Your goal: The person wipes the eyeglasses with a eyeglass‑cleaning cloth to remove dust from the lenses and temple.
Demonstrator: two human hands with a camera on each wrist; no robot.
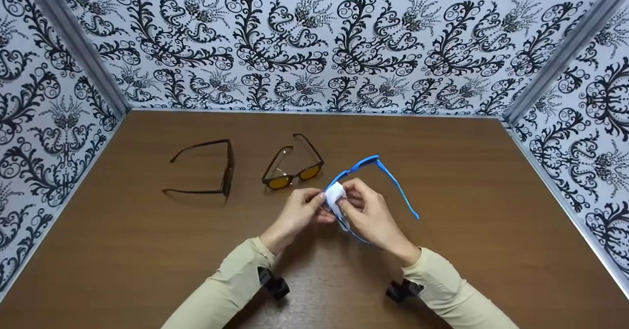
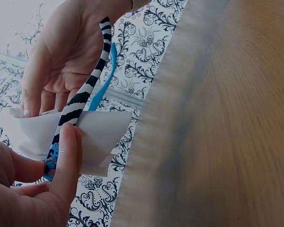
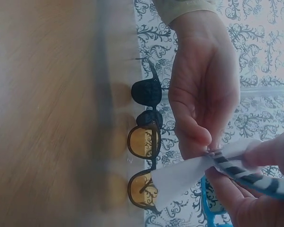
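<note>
Blue-framed sunglasses (image 1: 366,161) are held off to the right of the table's middle, both temples unfolded. One temple (image 2: 88,87) has black and white stripes on its side. My left hand (image 1: 294,214) pinches the frame close to the striped temple's hinge. With thumb and fingers my right hand (image 1: 372,217) grips a white cloth (image 1: 335,195), folded over one lens, which it hides. The cloth's loose edge (image 2: 106,132) hangs beside the striped temple in the left wrist view.
Yellow-lensed glasses (image 1: 293,176) lie open just beyond my left hand. Dark sunglasses (image 1: 227,172) rest farther left on the brown table (image 1: 147,250). Patterned walls (image 1: 304,39) enclose the back and sides.
</note>
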